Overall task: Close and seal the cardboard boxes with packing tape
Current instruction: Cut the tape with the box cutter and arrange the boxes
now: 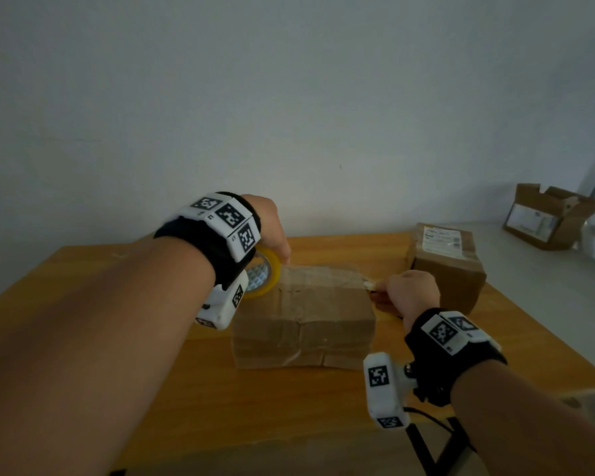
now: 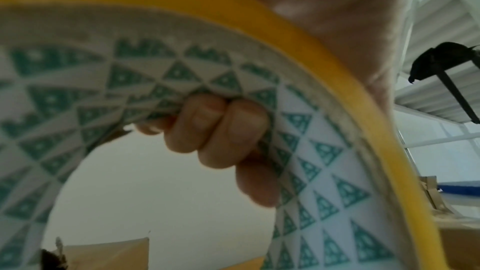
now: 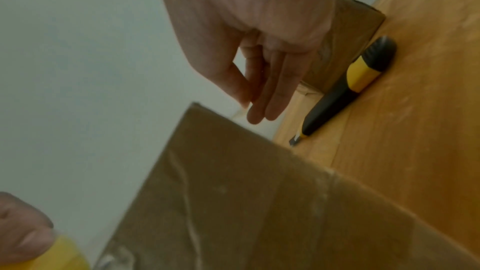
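A closed brown cardboard box (image 1: 303, 324) sits mid-table. My left hand (image 1: 272, 228) grips a yellow tape roll (image 1: 267, 274) at the box's far left corner. In the left wrist view the fingers (image 2: 218, 130) curl through the roll's (image 2: 337, 81) patterned core. A clear strip of tape (image 1: 323, 274) stretches from the roll across the box top to my right hand (image 1: 406, 293). The right hand's (image 3: 246, 100) thumb and forefinger pinch the strip's free end (image 3: 237, 113) just past the right edge of the box (image 3: 259, 202).
A second taped box (image 1: 447, 266) with a label stands at the table's back right. A black and yellow utility knife (image 3: 345, 89) lies on the wooden table (image 1: 289, 424) between the two boxes. An open box (image 1: 547, 218) sits on a white surface far right.
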Demonstrator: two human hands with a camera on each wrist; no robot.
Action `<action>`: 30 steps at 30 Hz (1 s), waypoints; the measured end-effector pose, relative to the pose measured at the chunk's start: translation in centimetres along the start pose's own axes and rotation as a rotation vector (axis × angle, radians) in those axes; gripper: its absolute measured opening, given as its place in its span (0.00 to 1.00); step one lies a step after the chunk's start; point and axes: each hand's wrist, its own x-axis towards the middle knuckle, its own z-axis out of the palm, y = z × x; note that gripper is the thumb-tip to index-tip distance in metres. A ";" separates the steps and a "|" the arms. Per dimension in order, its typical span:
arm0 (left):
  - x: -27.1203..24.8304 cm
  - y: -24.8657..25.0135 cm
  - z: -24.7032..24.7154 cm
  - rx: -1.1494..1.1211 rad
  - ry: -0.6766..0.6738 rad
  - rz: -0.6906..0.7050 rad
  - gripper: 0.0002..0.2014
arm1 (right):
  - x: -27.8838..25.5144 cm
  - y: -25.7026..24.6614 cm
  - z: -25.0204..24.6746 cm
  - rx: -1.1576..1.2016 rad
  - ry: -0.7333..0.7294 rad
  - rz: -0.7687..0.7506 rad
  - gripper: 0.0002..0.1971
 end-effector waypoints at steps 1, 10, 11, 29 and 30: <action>0.0 0.3 0.0 0.014 0.005 0.000 0.24 | 0.0 0.0 0.0 -0.011 -0.005 -0.002 0.07; -1.0 0.9 0.1 0.097 -0.025 0.002 0.23 | -0.3 0.6 0.9 -0.130 -0.162 0.054 0.12; -1.0 1.0 0.2 0.113 -0.038 -0.001 0.23 | -0.2 0.7 0.8 -0.188 -0.193 0.065 0.10; -0.9 -1.2 0.0 -0.008 0.002 -0.023 0.22 | -1.4 -2.5 3.2 -0.570 -0.367 -0.353 0.22; -0.9 -1.4 -0.1 -0.006 0.005 -0.020 0.24 | -1.4 -2.5 3.2 -0.561 -0.372 -0.347 0.22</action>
